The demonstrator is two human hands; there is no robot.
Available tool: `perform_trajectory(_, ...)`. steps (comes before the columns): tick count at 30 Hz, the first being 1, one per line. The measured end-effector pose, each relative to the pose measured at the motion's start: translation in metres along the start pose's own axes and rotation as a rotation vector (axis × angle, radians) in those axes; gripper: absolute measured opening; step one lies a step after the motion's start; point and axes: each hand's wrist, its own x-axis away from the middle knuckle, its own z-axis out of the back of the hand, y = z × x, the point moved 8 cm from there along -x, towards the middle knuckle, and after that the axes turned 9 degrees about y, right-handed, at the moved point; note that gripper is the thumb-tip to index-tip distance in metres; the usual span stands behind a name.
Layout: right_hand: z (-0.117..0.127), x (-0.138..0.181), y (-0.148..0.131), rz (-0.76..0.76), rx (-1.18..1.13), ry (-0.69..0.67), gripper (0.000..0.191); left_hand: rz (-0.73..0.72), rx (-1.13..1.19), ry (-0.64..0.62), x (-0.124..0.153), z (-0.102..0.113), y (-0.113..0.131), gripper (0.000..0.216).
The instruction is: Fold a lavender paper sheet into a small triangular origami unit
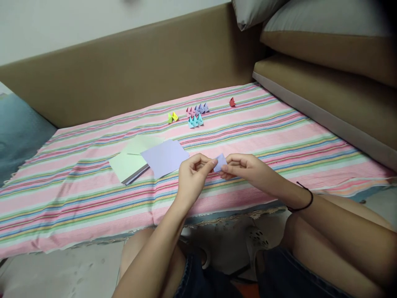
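Note:
My left hand (191,176) and my right hand (245,167) meet over the striped cloth (77,207), both pinching a small folded lilac paper piece (220,162) between their fingertips. A black band sits on my right wrist (302,198). Just left of my hands lies a lilac sheet (165,157) on top of pale green sheets (128,163).
Small folded paper pieces stand farther back: yellow ones (172,117), a pink and lilac cluster (197,110), blue ones (195,121) and a red one (232,102). A brown padded backrest (139,70) rises behind, cushions (325,49) at right. My knees are below the cloth's edge.

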Motion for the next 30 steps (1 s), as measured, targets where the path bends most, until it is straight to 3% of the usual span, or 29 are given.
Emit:
perform_trajectory(3,0.003,0.001,-0.002,0.055,0.116,-0.004,0.027,-0.013,-0.028,-0.121,0.001,-0.008,0.002,0.023)
perform_trajectory(7,0.002,0.005,-0.005,0.082,0.246,-0.045,0.028,-0.125,-0.276,-0.298,0.005,-0.017,0.006,0.027)
perform_trajectory(11,0.0,0.008,-0.008,0.103,0.191,-0.055,0.021,-0.248,-0.414,-0.254,0.005,-0.016,0.013,0.032)
perform_trajectory(16,0.002,0.01,-0.012,0.144,0.319,-0.021,0.019,-0.327,-0.33,-0.237,0.012,-0.023,0.022,0.018)
perform_trajectory(20,0.001,0.013,-0.013,0.17,0.407,-0.008,0.021,-0.213,-0.179,-0.21,0.01,-0.021,0.015,0.015)
perform_trajectory(24,0.002,0.013,-0.014,0.182,0.324,0.032,0.016,-0.058,-0.048,-0.168,0.005,-0.017,0.002,0.019)
perform_trajectory(30,0.013,0.009,-0.015,0.162,0.178,0.129,0.024,0.054,0.065,-0.251,0.003,-0.019,-0.001,0.021)
